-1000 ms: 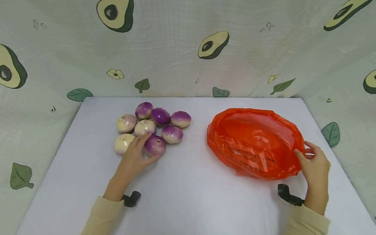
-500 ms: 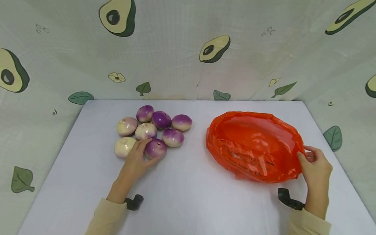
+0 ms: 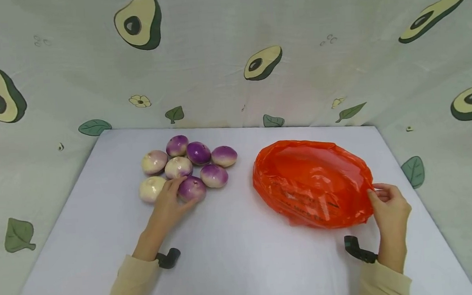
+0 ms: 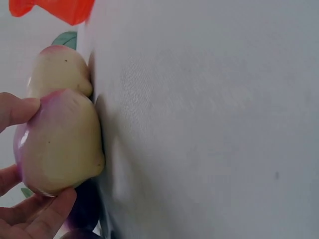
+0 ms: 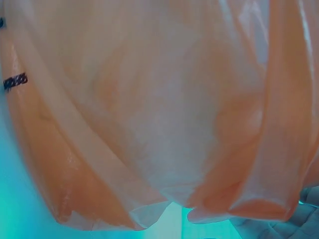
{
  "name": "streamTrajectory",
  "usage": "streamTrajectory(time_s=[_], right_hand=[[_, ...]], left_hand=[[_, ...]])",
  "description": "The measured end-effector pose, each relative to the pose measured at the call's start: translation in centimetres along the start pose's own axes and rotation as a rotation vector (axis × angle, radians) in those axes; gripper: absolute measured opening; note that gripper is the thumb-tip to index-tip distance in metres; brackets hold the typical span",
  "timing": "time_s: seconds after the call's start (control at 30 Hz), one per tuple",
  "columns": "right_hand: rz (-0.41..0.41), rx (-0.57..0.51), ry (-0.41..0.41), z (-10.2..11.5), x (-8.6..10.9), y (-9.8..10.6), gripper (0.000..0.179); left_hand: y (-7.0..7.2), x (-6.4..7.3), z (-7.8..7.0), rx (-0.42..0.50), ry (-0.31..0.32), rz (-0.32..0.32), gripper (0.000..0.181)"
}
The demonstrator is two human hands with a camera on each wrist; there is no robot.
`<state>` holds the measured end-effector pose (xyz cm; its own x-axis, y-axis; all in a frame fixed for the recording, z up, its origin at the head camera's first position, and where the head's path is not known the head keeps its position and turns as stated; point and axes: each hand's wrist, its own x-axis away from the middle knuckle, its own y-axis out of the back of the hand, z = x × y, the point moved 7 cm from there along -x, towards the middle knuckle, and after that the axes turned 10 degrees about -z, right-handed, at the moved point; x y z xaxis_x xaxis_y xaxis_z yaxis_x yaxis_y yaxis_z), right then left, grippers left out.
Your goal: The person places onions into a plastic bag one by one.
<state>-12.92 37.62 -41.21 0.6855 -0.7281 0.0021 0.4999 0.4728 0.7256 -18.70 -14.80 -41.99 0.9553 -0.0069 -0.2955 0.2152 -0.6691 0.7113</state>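
Observation:
With thumb and fingers spread around its sides, my left hand [image 3: 168, 209] grips a purple-and-white turnip [image 3: 191, 189] at the front of a cluster. In the left wrist view that turnip [image 4: 62, 144] rests on the table, the thumb on one side and fingertips on the other. Across the table, my right hand [image 3: 391, 209] pinches the right rim of a red plastic bag [image 3: 308, 201], whose mouth is spread wide. The right wrist view is filled mostly by the bag's thin wall [image 5: 149, 109], with part of the hand at the lower right corner.
Several more turnips [image 3: 198, 153] lie close together behind and beside the left hand, including a paler one [image 3: 152, 189] left of it. All stand on a white table [image 3: 243, 264]. An avocado-print cloth [image 3: 208, 95] hangs behind the table.
The head view has shifted slightly. Both hands keep their places, the left on the turnip and the right on the bag's rim.

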Motion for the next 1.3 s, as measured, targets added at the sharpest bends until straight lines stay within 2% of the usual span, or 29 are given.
streamTrajectory(time_s=[0.2, 0.5, 0.67, 0.97, 1.3], right_hand=[[0.011, -0.011, 0.011, 0.5, 0.4, -0.4, 0.046], [0.017, -0.016, 0.015, 0.9, 0.7, -0.8, 0.047], [0.018, -0.014, 0.007, 1.1, 0.8, -1.1, 0.046], [0.008, -0.013, 0.045, 1.6, 0.9, -1.3, 0.045], [0.013, 0.001, 0.025, 1.4, 1.0, -1.3, 0.047]], left_hand=[[0.0, 0.3, -0.3, 0.004, 0.023, -0.017, 0.064], [0.2, 0.4, -0.6, 0.007, 0.014, -0.057, 0.063], [0.2, 0.6, -0.4, 0.015, 0.03, -0.049, 0.064], [0.3, 0.8, -0.2, 0.024, 0.067, -0.031, 0.065], [0.5, 1.2, -0.9, 0.032, 0.038, -0.045, 0.065]])
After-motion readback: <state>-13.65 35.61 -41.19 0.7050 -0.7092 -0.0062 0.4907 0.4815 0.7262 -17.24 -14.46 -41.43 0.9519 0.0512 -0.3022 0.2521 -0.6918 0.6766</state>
